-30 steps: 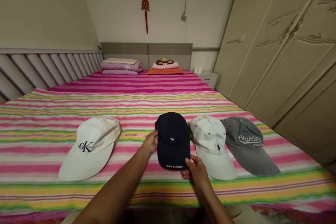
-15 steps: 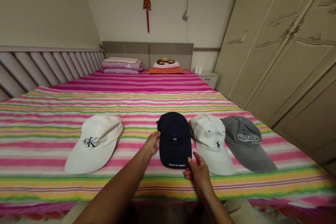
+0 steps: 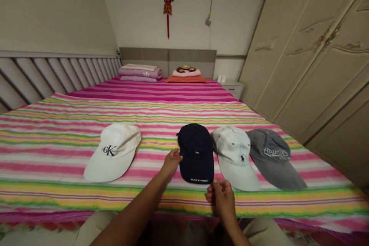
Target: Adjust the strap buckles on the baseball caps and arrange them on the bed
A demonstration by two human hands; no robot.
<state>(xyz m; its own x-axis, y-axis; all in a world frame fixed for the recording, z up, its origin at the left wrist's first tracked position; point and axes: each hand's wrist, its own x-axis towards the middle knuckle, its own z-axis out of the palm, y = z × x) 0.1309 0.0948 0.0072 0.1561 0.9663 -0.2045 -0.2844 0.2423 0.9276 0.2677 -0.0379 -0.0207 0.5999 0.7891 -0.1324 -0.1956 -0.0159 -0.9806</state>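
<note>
A navy baseball cap lies on the striped bed sheet, its brim towards me and small white lettering along the brim's front edge. My left hand is at the cap's left side, thumb and fingers closed at the brim's edge. At the brim's front right corner, my right hand pinches with its thumb and index finger, the other fingers curled below. Close on the right sits a white cap with a small dark emblem. Beyond it, partly overlapped, is a grey cap with white script. Apart on the left rests a white cap with black letters.
The striped sheet covers the bed. Folded purple bedding and an orange pillow lie by the headboard. A slatted rail runs along the left; a nightstand and a wardrobe stand right.
The whole view has shifted slightly, moving the scene rightward in the picture. Both hands stay at the navy cap; the right fingertips now reach less far over its brim corner.
</note>
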